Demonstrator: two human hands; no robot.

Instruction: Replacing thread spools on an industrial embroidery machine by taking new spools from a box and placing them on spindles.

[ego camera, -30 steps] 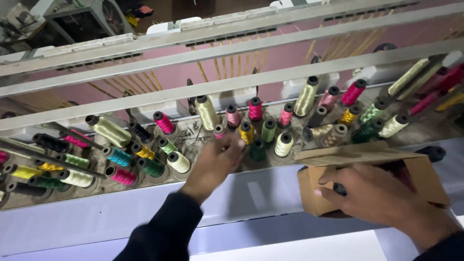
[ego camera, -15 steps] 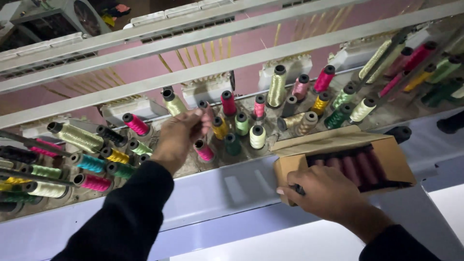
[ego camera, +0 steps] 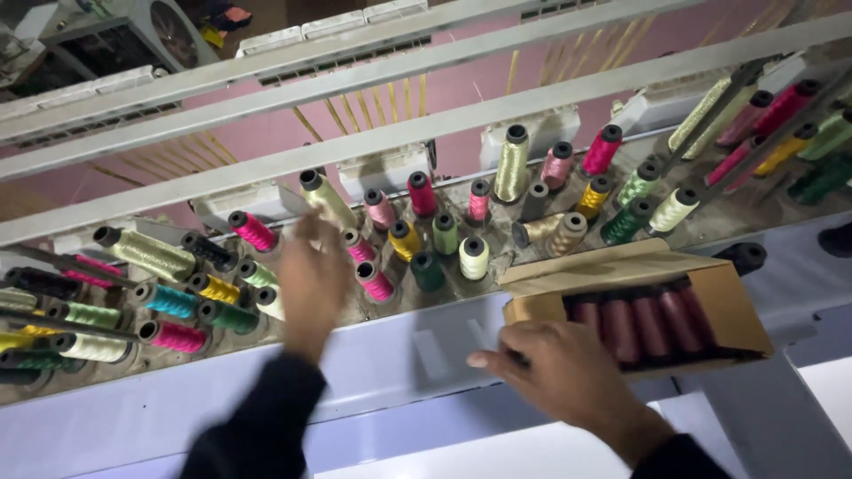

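The left hand [ego camera: 311, 284] is blurred, its fingers raised and loosely spread over the spool rack [ego camera: 497, 257]; whether they pinch anything cannot be told, though the fingertips lie just beside a pink spool [ego camera: 374, 282] and a pale gold spool [ego camera: 327, 200] leaning behind them. The right hand [ego camera: 555, 372] lies palm down, fingers curled round the near left corner of a brown cardboard box [ego camera: 741, 315], thumb stretched out to the left along the pale ledge [ego camera: 426, 355]. The box sits on that ledge at the rack's front edge, its flap [ego camera: 612, 264] folded back toward the spools, and holds a row of dark maroon spools [ego camera: 639, 319] lying side by side. A pale rectangular label [ego camera: 432, 355] is stuck to the ledge between the two hands. Both forearms come up from the bottom in dark sleeves, the left reaching farther in than the right. Upright spools of green, yellow, pink and cream crowd the rack.
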